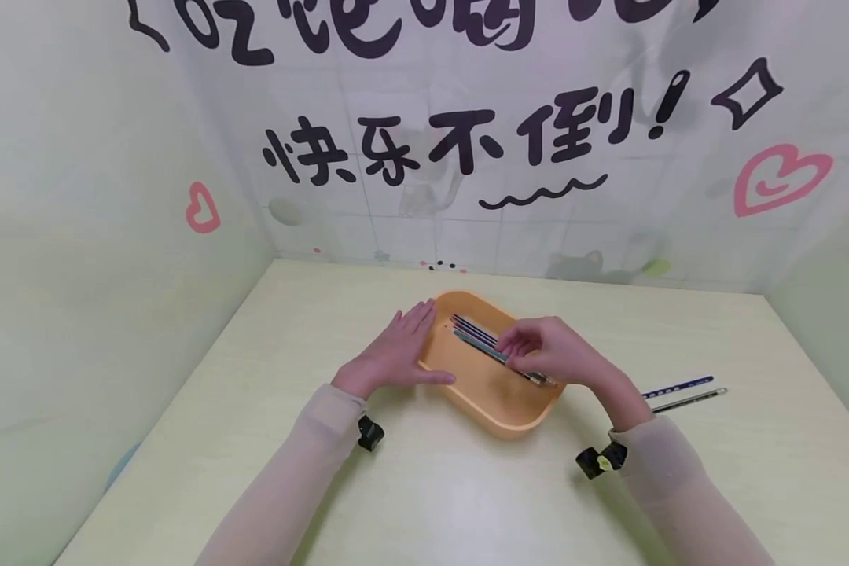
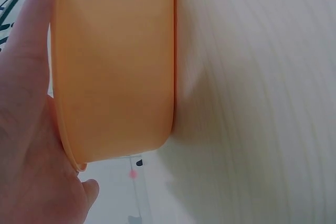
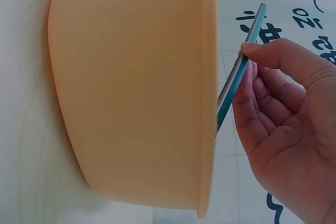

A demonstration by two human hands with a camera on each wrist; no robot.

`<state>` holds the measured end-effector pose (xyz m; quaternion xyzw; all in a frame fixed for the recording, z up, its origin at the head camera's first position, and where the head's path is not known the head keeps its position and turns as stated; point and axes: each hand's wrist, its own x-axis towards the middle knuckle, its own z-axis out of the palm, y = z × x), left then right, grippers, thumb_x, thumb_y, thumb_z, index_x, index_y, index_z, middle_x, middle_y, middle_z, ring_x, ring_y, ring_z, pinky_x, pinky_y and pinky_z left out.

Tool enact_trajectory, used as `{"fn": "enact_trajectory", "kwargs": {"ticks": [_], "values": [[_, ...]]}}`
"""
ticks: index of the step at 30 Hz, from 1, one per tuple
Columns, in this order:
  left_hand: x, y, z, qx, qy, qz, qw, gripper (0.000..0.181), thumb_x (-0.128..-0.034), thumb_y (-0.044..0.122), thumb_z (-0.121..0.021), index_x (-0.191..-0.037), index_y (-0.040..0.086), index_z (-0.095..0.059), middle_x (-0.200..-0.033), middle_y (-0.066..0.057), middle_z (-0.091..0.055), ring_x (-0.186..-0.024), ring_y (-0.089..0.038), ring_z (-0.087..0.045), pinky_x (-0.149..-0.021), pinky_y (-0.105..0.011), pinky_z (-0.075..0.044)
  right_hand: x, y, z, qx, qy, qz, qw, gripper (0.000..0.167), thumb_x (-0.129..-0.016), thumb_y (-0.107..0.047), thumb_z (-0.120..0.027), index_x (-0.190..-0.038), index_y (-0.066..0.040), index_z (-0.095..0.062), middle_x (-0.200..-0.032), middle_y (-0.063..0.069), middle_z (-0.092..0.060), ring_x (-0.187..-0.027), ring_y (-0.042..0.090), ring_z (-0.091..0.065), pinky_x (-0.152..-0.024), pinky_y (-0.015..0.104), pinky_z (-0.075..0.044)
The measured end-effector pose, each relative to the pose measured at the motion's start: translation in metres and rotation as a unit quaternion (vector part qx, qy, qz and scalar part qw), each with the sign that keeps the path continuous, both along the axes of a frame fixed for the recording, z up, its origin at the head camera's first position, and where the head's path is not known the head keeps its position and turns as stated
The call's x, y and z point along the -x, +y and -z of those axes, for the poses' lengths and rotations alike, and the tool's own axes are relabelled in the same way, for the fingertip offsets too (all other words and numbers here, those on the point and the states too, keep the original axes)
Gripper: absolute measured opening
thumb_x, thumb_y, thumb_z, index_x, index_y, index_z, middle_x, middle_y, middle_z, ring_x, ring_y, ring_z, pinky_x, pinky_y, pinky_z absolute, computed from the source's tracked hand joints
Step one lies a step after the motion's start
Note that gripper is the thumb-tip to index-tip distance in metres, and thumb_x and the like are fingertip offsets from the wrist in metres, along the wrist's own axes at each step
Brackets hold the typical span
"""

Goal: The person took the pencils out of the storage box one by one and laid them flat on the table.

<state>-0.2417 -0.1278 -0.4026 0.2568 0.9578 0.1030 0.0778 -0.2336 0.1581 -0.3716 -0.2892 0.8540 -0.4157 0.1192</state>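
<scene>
An orange plastic basket [image 1: 498, 427] sits on the table, with several pencils [image 1: 475, 330] lying together inside it. Along its left rim rests my left hand [image 1: 396, 350], fingers straight and thumb spread toward the near side. In the right wrist view my right hand [image 3: 286, 103] pinches a teal pencil [image 3: 229, 95] between thumb and fingertips. That pencil slants above the basket rim, its lower end hidden behind the wall. From the head my right hand [image 1: 548, 350] is over the right part of the basket.
Right of the basket, a blue pencil [image 1: 686, 387] and a dark pencil [image 1: 693, 399] lie on the table [image 1: 467, 503], partly behind the right wrist. A wall with printed writing [image 1: 396, 149] stands at the back, with side walls left and right.
</scene>
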Motion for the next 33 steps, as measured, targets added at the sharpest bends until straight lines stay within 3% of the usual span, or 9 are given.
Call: {"fn": "enact_trajectory", "kwargs": {"ticks": [14,26,33], "values": [[-0.001,0.001,-0.001,-0.008,-0.003,0.002,1.0,0.121,-0.0824,0.071,-0.064,-0.159,-0.001,-0.003,-0.169,-0.013,0.002,-0.158,-0.029,0.0,-0.129,-0.05,-0.005,-0.009,0.025,-0.022,0.024,0.044,0.018,0.9986,0.019,-0.085,0.005,-0.067,-0.103,-0.001,-0.071,-0.096,0.01,-0.071,-0.083,0.011,-0.063,-0.078,0.022,-0.058],[-0.001,-0.001,0.003,-0.01,0.001,0.007,0.9999,0.12,-0.0824,0.071,-0.064,-0.159,-0.001,-0.004,-0.169,-0.013,0.002,-0.158,-0.029,-0.001,-0.128,-0.05,-0.005,-0.017,0.054,-0.025,0.01,0.068,0.036,0.997,0.018,-0.087,0.007,-0.067,-0.102,-0.001,-0.07,-0.096,0.013,-0.07,-0.083,0.007,-0.061,-0.078,0.016,-0.055],[-0.001,-0.001,0.002,-0.01,0.006,0.007,0.9999,0.12,-0.0826,0.072,-0.063,-0.159,-0.001,-0.004,-0.169,-0.013,0.001,-0.158,-0.029,-0.001,-0.129,-0.049,-0.005,-0.022,0.072,-0.022,-0.001,0.107,0.024,0.994,0.019,-0.086,0.008,-0.067,-0.101,-0.003,-0.07,-0.094,0.01,-0.071,-0.082,0.005,-0.062,-0.077,0.015,-0.055]]}}
